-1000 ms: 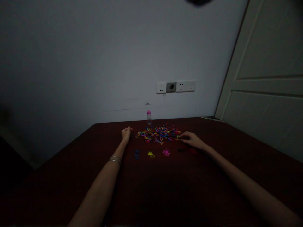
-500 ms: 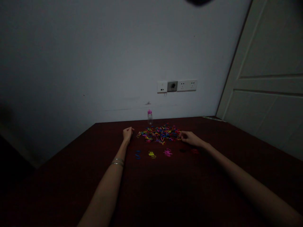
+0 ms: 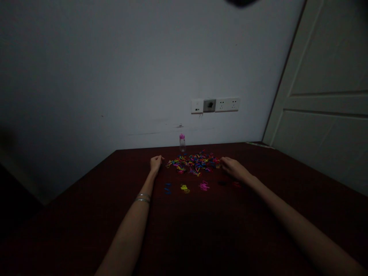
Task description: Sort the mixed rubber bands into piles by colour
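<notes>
A pile of small loops in many colours, which look like rubber bands (image 3: 198, 163), lies spread on the dark red table. My right hand (image 3: 232, 167) is at the pile's right edge, fingers bent and pressed together; whatever they hold, if anything, is too small and dark to see. Left of the pile, my left hand (image 3: 155, 163) rests on the table with its fingers curled in, and nothing shows in it. Nearer to me lie small separate groups: blue bands (image 3: 167, 188), yellow bands (image 3: 184, 188), pink bands (image 3: 204, 186), a dark group (image 3: 222, 183) and red bands (image 3: 237, 184).
Behind the pile stands a clear bottle with a pink top (image 3: 182, 143), close to the wall. Sockets and switches (image 3: 215, 105) are mounted above the table (image 3: 184, 222). A pale panelled door (image 3: 324, 126) is at the right. The light is dim.
My right hand has shifted slightly right and turned over more, so its back now faces up beside the pile. My left hand has barely moved. The colour groups look the same.
</notes>
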`<action>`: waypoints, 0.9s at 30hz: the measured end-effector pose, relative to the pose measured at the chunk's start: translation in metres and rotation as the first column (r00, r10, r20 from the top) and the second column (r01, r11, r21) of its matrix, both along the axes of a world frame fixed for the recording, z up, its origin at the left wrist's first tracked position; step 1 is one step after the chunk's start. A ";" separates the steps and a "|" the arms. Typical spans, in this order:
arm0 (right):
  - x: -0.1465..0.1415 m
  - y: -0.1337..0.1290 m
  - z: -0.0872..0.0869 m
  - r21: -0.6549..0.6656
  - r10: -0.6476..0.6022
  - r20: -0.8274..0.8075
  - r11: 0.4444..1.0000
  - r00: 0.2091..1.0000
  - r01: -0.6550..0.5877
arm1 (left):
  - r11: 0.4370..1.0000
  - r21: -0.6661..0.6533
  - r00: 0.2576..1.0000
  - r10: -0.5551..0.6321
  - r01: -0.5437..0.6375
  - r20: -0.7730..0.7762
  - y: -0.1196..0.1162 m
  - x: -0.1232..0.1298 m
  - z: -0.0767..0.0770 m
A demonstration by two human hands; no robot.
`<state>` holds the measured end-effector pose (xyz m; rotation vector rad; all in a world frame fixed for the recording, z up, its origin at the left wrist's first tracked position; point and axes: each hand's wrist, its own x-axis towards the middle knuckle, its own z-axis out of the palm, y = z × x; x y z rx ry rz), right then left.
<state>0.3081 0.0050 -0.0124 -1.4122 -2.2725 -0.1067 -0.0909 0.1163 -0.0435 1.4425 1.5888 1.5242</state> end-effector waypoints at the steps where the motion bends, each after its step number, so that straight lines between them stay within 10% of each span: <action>1: 0.000 0.000 0.000 0.003 0.006 -0.021 1.000 1.000 -0.006 | 1.000 -0.006 1.000 -0.001 0.001 0.001 0.000 0.000 0.000; 27: 0.003 0.009 -0.020 -0.111 -0.048 -0.621 0.993 0.782 -0.027 | 0.999 0.012 1.000 -0.030 0.030 0.007 0.003 -0.004 -0.003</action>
